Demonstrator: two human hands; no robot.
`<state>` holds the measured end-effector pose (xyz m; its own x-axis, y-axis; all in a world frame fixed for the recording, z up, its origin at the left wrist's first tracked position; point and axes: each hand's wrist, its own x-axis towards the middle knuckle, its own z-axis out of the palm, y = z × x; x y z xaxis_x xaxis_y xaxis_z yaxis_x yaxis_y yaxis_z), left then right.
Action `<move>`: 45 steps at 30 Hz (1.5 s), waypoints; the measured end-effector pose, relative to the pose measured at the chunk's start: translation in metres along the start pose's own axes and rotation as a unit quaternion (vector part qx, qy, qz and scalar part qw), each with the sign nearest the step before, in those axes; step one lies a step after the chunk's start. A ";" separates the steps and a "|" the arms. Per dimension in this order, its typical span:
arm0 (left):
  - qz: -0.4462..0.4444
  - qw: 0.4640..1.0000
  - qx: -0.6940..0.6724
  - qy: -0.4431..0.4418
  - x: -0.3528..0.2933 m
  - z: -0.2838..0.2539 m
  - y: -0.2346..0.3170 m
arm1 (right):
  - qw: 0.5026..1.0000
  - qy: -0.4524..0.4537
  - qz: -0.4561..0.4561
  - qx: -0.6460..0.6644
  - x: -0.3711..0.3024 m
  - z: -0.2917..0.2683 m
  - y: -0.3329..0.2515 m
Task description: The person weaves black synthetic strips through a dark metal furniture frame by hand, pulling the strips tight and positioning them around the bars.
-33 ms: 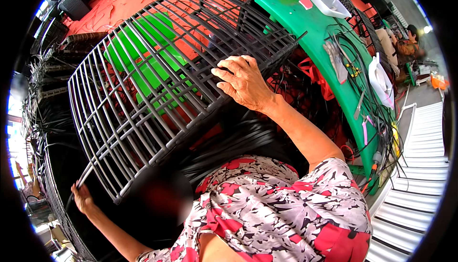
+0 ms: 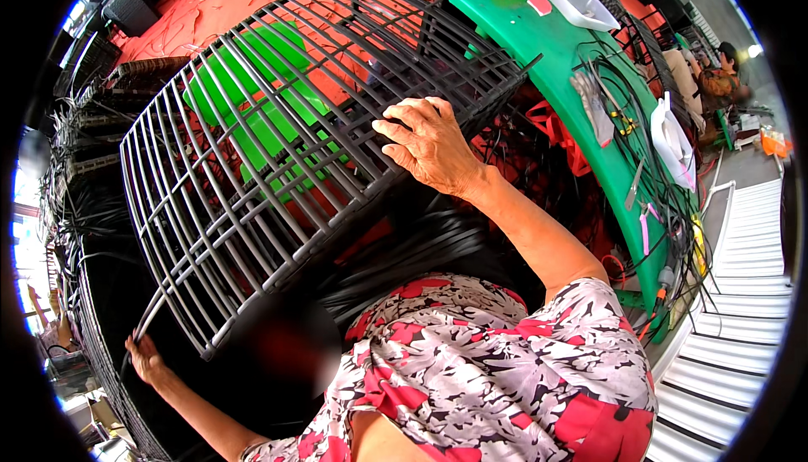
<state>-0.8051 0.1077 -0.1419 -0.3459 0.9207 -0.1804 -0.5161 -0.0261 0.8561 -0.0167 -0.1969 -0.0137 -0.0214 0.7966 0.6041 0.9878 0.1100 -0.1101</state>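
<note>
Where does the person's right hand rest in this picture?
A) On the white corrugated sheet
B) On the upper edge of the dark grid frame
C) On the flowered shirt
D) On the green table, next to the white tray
B: the right hand lies flat with its fingers spread over the bars at the upper edge of the dark grid frame, apart from the green table further right.
</note>
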 end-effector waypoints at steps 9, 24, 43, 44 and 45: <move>-0.229 0.898 -0.169 -0.335 -0.209 0.182 -0.067 | 1.000 0.009 -0.007 -0.012 0.004 -0.005 -0.003; -0.158 0.945 -0.021 -0.286 -0.073 0.229 -0.097 | 0.994 0.035 0.075 -0.069 -0.030 -0.049 0.018; -0.170 0.963 0.047 -0.202 -0.155 0.254 -0.110 | 0.991 0.046 0.103 -0.066 -0.045 -0.050 0.019; -0.168 0.963 0.058 -0.202 -0.160 0.255 -0.109 | 0.992 0.048 0.101 -0.066 -0.045 -0.050 0.020; -0.163 0.968 0.058 -0.181 -0.157 0.254 -0.109 | 0.992 0.049 0.099 -0.067 -0.046 -0.050 0.020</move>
<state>-0.4959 0.0644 -0.0836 0.1287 0.9491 -0.2876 -0.4523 0.3143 0.8347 0.0114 -0.2606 -0.0042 0.1837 0.7325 0.6556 0.9829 -0.1286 -0.1317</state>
